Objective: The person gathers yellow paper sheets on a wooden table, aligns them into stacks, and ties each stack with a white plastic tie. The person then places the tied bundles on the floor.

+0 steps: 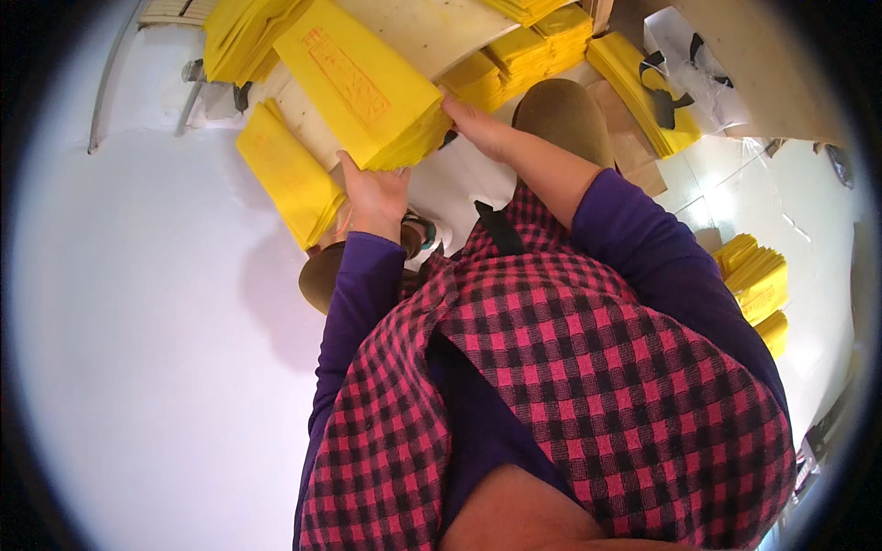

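A thick stack of yellow paper bags [354, 78] with red print lies between my hands, over the edge of a pale wooden table. My left hand [377, 195] grips its near end from below, thumb up along the side. At the stack's right corner, my right hand [478, 127] presses in, fingers partly hidden behind the paper. To the left, a smaller yellow stack [289, 179] leans beside my left wrist. Another yellow pile [241, 41] sits behind the held stack, at the far left of the table.
Several yellow bundles [514, 64] line the table's [409, 32] right side. Further right lie a yellow bundle [643, 92] and a clear plastic bag with black straps [694, 69]. More yellow stacks [755, 280] stand on the tiled floor at right. A white surface [175, 349] spreads out at left.
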Demonstrator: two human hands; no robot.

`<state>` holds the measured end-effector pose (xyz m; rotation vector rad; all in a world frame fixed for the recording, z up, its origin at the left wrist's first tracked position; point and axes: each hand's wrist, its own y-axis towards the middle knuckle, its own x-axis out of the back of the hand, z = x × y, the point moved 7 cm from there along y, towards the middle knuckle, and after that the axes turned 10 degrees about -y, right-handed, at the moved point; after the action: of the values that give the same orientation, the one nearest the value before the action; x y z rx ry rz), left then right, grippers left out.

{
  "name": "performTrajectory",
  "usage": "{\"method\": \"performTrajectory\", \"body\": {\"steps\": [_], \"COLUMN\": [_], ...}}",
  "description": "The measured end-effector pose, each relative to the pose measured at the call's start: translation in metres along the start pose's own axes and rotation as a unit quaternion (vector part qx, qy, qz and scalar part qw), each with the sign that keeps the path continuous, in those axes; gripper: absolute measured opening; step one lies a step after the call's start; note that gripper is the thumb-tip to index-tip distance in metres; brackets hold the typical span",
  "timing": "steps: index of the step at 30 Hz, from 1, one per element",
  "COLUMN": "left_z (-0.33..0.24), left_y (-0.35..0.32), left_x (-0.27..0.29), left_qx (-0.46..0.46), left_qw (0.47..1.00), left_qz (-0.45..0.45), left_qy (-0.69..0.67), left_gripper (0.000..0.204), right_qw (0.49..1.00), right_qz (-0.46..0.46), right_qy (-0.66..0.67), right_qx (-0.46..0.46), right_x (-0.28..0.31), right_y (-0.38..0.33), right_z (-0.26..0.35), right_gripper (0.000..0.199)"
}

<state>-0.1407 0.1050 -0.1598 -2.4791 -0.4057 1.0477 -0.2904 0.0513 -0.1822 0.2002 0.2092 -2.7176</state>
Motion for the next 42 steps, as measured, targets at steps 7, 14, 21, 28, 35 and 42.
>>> {"method": "performTrajectory", "body": {"steps": [7,14,21,28,35,42], "left_z": [0.007,0.016,0.015,0.003,-0.018,-0.022], "left_y": [0.000,0.011,0.021,0.029,0.036,0.040], "left_x": [0.018,0.034,0.035,0.024,0.020,0.014], "left_qx": [0.018,0.046,0.041,0.042,0.029,0.039], "left_qw": [0.997,0.996,0.997,0.995,0.998,0.996], "left_qz": [-0.073,-0.073,-0.047,0.014,0.006,0.014], "left_qy": [0.035,0.002,-0.034,-0.085,-0.061,-0.082], "left_gripper": [0.080,0.077,0.067,0.053,0.060,0.057], "right_qw": [0.994,0.980,0.972,0.972,0.975,0.978], "right_qz": [-0.035,-0.067,-0.003,-0.013,0.001,0.016], "right_qy": [0.070,0.093,0.176,0.195,0.110,0.136], "right_qx": [-0.081,-0.161,-0.159,-0.130,-0.194,-0.158], "right_x": [0.014,0.023,0.005,0.014,0.025,0.013], "right_y": [0.015,0.017,0.022,0.027,0.037,0.053], "right_z": [-0.016,-0.035,-0.034,-0.044,-0.032,-0.007], "right_gripper": [0.071,0.068,0.058,0.055,0.064,0.056]}}
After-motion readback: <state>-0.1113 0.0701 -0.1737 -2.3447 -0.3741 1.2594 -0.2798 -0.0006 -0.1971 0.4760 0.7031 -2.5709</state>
